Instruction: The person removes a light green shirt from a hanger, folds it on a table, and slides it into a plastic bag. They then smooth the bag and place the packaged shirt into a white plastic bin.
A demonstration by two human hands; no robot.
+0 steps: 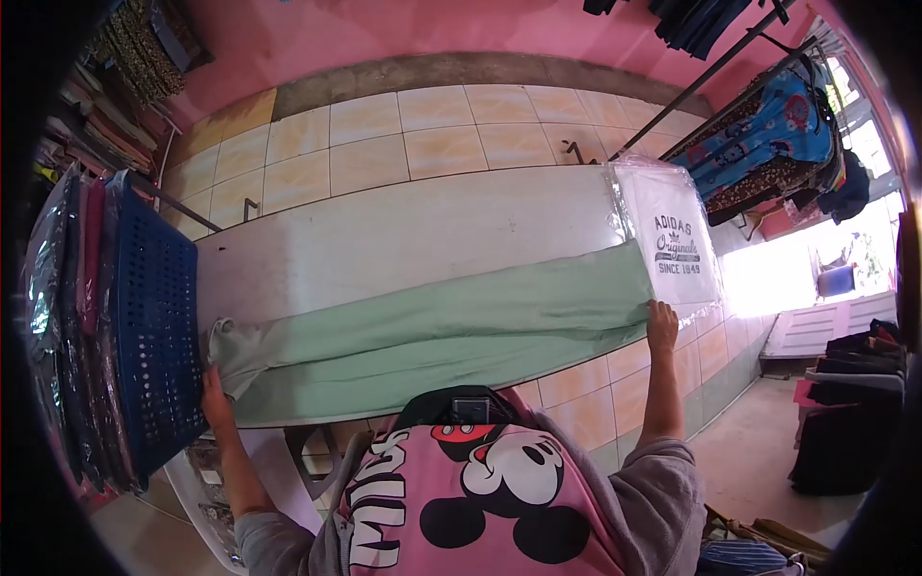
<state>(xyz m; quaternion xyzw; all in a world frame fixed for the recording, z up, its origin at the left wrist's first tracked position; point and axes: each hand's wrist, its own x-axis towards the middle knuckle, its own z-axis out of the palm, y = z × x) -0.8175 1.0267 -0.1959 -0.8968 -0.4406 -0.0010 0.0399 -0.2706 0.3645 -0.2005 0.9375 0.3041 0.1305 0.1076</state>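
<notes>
A long pale green garment (461, 331) lies stretched lengthwise over the white table (413, 211). I cannot make out what kind of garment it is. Its left end is bunched and wrinkled, while the right end is fairly straight. My right hand (663, 328) is closed on the near right corner of the cloth. At the opposite end, my left hand (217, 401) grips the near edge of the bunched part, beside the blue basket. A white printed shirt in clear plastic (672, 235) touches the garment's right end.
The blue plastic basket (158, 326) stands at the table's left end, with plastic-wrapped clothes (82, 317) beside it. Clothes hang on a rack (768, 134) at the back right. A stack of dark folded clothes (845, 413) sits at the right. Behind the table is a tiled surface (384, 125).
</notes>
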